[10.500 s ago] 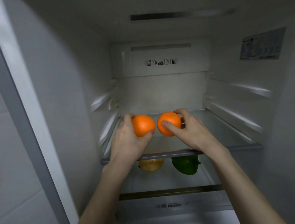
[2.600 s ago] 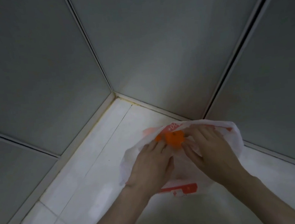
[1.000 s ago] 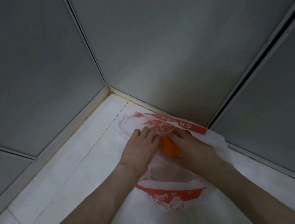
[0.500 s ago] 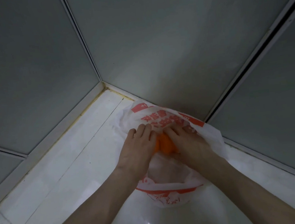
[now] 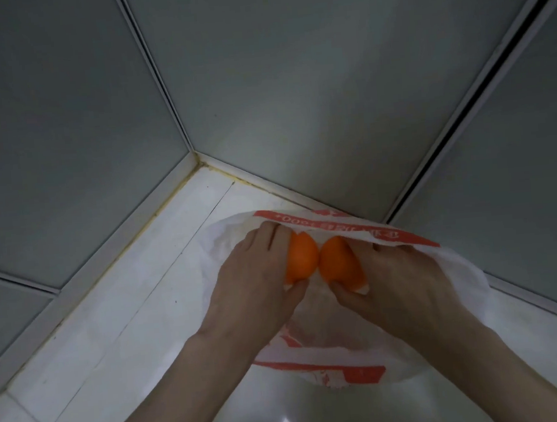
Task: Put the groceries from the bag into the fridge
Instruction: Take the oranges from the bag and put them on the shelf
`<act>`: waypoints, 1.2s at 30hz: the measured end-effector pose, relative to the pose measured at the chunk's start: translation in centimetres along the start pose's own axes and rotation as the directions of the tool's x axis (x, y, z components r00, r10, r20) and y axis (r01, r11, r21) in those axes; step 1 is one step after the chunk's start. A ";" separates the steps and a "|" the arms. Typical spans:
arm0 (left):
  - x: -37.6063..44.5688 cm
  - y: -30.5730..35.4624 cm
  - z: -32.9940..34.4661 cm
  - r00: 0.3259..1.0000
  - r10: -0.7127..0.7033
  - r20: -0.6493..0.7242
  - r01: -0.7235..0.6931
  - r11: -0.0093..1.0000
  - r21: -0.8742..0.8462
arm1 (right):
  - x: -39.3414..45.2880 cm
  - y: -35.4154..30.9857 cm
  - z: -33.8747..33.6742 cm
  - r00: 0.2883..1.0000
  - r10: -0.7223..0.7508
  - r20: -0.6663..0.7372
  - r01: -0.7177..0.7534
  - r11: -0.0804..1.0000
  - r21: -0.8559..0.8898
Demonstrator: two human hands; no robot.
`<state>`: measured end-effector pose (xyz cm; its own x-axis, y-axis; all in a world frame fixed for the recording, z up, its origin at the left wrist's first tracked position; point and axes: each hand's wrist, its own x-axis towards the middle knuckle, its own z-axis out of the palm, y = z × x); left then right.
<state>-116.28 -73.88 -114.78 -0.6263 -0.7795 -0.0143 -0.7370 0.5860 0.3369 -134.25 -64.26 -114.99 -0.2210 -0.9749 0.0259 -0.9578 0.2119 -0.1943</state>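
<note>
In the floor's [image 5: 119, 325] corner, the left hand [image 5: 253, 287] and right hand [image 5: 395, 288] are each keeping a grip clamped on an orange [image 5: 301, 259] [image 5: 339, 262], lifting both from the bag [image 5: 317, 365] for the fridge.

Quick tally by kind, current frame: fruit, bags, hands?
Oranges: 2, the left orange gripped by the left hand, the right orange by the right hand
Plastic bags: 1, the white bag with red print
Hands: 2
Total: 5
</note>
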 end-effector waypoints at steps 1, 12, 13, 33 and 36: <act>-0.2 0.2 -0.5 1.000 -0.026 0.009 0.026 1.000 -0.006 | -0.2 -0.1 -0.3 1.000 0.007 -0.025 -0.007 1.000 -0.008; -6.1 3.1 -6.5 0.989 -0.149 -0.018 0.143 0.973 -0.179 | -3.8 -3.4 -6.4 0.953 0.119 0.280 -0.247 0.838 0.486; -6.9 3.9 -7.9 0.987 -0.161 -0.006 0.157 0.967 -0.202 | -4.3 -3.7 -7.8 0.941 0.123 0.315 -0.276 0.817 0.506; -18.2 11.0 -27.1 0.925 -0.314 0.215 0.371 0.868 -0.330 | -11.1 -10.1 -28.8 0.834 0.197 0.515 -0.472 0.737 0.484; -19.7 12.0 -30.7 0.934 -0.305 0.188 0.354 0.864 -0.357 | -12.3 -11.2 -32.0 0.892 0.168 0.420 -0.375 0.793 0.480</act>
<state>-104.94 -58.29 -81.55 -0.4081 -0.8646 -0.2932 -0.7680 0.1515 0.6223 -126.69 -52.47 -81.71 -0.2809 -0.8624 -0.4211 -0.5882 0.5014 -0.6346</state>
